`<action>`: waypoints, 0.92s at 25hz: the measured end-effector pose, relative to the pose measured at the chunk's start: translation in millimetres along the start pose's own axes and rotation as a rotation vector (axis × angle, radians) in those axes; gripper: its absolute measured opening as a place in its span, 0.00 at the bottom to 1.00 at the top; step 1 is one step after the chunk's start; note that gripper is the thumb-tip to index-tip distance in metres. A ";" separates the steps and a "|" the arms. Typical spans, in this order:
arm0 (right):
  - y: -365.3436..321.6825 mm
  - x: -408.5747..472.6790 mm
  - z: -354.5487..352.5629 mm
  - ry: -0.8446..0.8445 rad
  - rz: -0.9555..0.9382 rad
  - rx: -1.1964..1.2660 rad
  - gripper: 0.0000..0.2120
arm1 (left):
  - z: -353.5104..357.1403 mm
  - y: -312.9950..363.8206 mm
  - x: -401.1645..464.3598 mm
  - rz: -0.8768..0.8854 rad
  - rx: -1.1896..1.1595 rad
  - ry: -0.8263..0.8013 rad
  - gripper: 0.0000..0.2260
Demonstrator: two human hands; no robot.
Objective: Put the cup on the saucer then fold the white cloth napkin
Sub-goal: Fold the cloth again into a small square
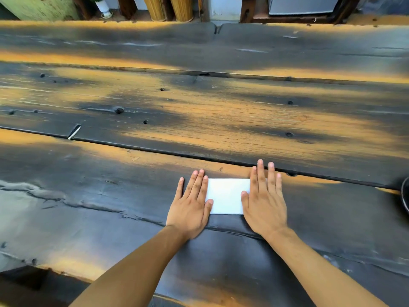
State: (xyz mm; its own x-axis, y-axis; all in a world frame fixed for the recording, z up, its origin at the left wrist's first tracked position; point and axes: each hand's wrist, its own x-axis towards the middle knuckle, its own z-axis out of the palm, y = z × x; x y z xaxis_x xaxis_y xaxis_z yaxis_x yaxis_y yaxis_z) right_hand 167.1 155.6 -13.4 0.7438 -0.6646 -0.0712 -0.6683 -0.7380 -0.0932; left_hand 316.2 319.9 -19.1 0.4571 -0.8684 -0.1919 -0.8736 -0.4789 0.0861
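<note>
Napkin lies crosswise between the two flat hands.
Left hand (pixel 192 201) and right hand (pixel 263 196) press flat, fingers straight, on the napkin (pixel 226 196) ends, equally near; long axis runs left-right.

Desk (pixel 199 111): wood planks, charred black with worn orange patches, rough grain, knots, cracks, slight sheen near front edge. Napkin (pixel 225 196) on desk: white cloth, matt, smooth, flat, crisp edges. Dark round rim (pixel 405 196) at desk's right edge: glossy, material unclear. Beyond desk: ribbed woven containers (pixel 181 7).
</note>
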 end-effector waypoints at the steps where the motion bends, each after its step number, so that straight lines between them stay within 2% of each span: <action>1: -18.9 2.1 -0.5 -0.010 -0.070 0.023 0.33 | 1.2 -0.2 0.4 0.001 -0.005 0.010 0.29; 4: -63.9 4.5 10.3 -0.072 -0.210 0.093 0.30 | 4.5 -1.1 0.9 -0.002 -0.029 0.032 0.29; 8: -40.7 1.8 18.5 -0.089 -0.250 0.044 0.32 | 4.6 -2.4 0.3 -0.015 -0.018 0.012 0.30; 12: 12.4 -4.0 14.5 -0.093 -0.130 0.011 0.37 | -3.3 -0.8 0.5 -0.029 -0.002 -0.042 0.31; 16: 18.3 -5.5 10.8 -0.132 -0.041 0.029 0.39 | -8.2 -0.8 0.9 -0.043 0.014 -0.089 0.32; 23: 20.4 -3.1 5.1 -0.104 -0.047 0.061 0.33 | -10.7 3.0 4.1 -0.005 0.000 -0.029 0.33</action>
State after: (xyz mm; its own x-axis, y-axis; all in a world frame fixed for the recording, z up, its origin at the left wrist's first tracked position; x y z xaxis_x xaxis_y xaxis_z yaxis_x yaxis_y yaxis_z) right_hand 151.2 143.2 -20.2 0.7731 -0.6117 -0.1675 -0.6335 -0.7572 -0.1592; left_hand 317.1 313.5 -9.2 0.4567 -0.8617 -0.2209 -0.8712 -0.4836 0.0852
